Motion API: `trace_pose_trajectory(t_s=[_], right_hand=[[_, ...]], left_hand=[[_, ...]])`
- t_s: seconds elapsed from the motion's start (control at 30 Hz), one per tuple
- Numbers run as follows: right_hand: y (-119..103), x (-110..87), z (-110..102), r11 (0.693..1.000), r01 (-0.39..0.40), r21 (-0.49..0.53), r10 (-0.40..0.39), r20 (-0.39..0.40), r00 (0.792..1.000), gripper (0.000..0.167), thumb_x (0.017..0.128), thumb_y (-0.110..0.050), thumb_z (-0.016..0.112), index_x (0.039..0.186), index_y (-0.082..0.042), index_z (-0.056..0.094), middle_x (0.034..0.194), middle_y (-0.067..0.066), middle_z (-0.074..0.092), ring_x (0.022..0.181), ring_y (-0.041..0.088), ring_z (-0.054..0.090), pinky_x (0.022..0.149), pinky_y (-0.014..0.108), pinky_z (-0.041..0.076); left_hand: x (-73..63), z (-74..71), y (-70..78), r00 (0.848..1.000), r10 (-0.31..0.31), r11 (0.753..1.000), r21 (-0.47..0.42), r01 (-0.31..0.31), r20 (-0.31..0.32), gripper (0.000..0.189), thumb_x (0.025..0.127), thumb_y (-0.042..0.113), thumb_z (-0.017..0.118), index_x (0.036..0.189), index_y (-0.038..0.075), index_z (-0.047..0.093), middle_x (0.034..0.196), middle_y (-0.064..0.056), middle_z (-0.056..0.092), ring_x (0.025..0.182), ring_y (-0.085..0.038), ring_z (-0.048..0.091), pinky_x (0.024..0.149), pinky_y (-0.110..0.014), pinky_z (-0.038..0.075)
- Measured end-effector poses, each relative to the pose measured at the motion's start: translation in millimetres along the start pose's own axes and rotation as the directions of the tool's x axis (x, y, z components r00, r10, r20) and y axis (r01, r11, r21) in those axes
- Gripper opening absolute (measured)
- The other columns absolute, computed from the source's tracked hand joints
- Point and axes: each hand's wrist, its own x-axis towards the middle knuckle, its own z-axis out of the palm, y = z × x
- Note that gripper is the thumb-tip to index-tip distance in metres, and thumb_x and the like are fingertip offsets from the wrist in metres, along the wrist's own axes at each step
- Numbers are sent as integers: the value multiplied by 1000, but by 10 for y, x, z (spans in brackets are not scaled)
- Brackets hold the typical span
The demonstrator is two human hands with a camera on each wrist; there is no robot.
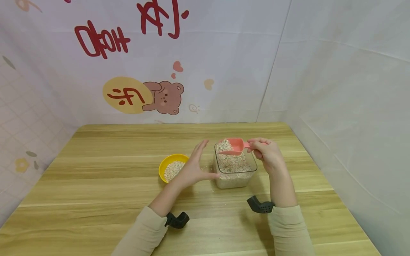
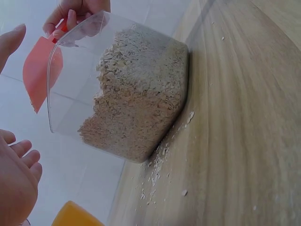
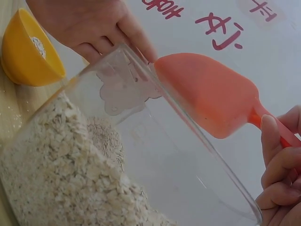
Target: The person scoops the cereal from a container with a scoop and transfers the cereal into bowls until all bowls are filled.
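A pink scoop [image 1: 236, 145] loaded with oats [image 1: 224, 145] is held level over the rim of a clear square container [image 1: 233, 179]. My right hand [image 1: 267, 153] grips its handle at the right. Oats [image 2: 136, 89] fill much of the container, piled unevenly. My left hand [image 1: 193, 169] is spread at the container's left side, thumb and fingers wide apart; whether the thumb touches the wall I cannot tell. A yellow bowl [image 1: 162, 164] with oats in it stands to the left, partly hidden behind that hand.
Loose oat flakes [image 2: 157, 172] lie scattered on the wooden table [image 1: 105, 185] between bowl and container. A white printed cloth wall [image 1: 224, 71] rises behind the table, and another at the right.
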Motion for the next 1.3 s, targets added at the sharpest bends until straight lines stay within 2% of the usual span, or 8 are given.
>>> trace_pose_trajectory(t_s=[0.1,0.2,0.53,0.87,1.03,1.3], right_hand=[[-10,-9,22,1000,0,8,0,-3,1000,17,90,2,56,87,-6,70,58,1,64,44,8,31,46,21,23],[-20,-17,45,1000,1,21,-1,-8,1000,17,90,2,56,87,-6,70,58,1,63,44,7,33,46,21,23],[-31,-46,156,999,-1,34,1,-5,1000,20,90,3,56,82,-9,71,58,1,63,44,6,34,45,19,25],[0,-48,269,998,17,52,-18,20,1000,22,89,4,56,82,-10,72,57,2,63,43,6,33,45,19,23],[20,-56,328,998,27,61,-28,28,999,16,88,5,57,87,-3,71,58,4,63,43,6,33,44,19,24],[32,-90,450,998,21,55,-23,33,999,22,87,4,58,80,-11,72,58,1,63,43,5,32,44,18,23]], left_hand=[[-31,-27,2,1000,8,1000,16,-9,1,117,65,35,89,151,42,11,157,11,7,141,-28,17,102,-65,25],[-61,-58,0,1000,8,999,31,-8,1,116,65,33,89,152,40,12,158,9,7,141,-29,17,102,-64,25],[-159,-181,-57,1000,4,998,70,-5,8,118,62,51,86,152,41,10,158,6,7,141,-30,19,104,-62,25],[-260,-337,-105,1000,7,991,135,-6,-9,119,63,52,85,153,35,10,159,1,8,140,-32,21,105,-60,26],[-306,-404,-142,1000,2,993,117,0,-16,120,63,46,88,153,34,11,158,2,9,141,-29,18,106,-59,25],[-404,-512,-207,999,-23,996,88,26,-27,119,61,45,89,152,40,12,158,2,9,141,-29,18,103,-62,27]])
